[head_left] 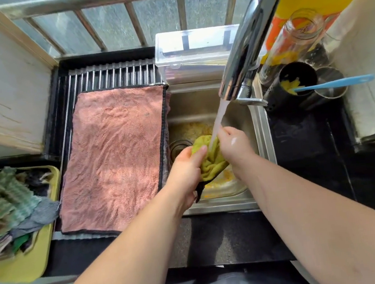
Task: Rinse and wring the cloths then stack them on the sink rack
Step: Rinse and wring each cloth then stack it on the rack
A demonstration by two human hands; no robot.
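Green cloth (209, 160) between both hands (209, 155)

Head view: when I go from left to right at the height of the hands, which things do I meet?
In order: pile of cloths → pink cloth → left hand → green cloth → right hand → black counter.

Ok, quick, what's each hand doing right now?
Left hand: grips the green cloth under the running water.
Right hand: grips the same cloth.
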